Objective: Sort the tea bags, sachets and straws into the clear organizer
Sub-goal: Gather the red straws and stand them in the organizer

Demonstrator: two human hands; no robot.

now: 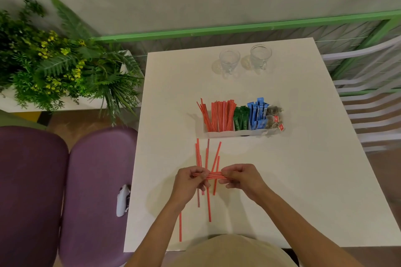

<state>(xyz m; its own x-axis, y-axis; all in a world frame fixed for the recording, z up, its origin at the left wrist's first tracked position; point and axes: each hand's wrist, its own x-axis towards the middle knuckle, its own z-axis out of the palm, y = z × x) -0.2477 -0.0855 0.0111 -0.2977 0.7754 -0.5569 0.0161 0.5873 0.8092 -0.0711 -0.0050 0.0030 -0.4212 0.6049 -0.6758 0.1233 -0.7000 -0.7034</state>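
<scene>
The clear organizer (230, 133) stands mid-table. From left to right it holds red straws (219, 116), green sachets (240, 118), blue sachets (258, 112) and tea bags (274, 118). Nearer me, several loose red straws (207, 158) lie lengthwise on the white table (303, 169). Above them my left hand (191, 182) and my right hand (240, 176) hold a small bundle of red straws (213, 175) crosswise, each hand gripping one end. One more straw (180, 226) lies by the table's near left edge.
Two empty glass cups (229, 60) (261, 55) stand at the far side of the table. Purple seats (91, 180) with a white device (122, 200) are at the left, beside a green plant (54, 60). A white slatted chair (373, 97) is at the right.
</scene>
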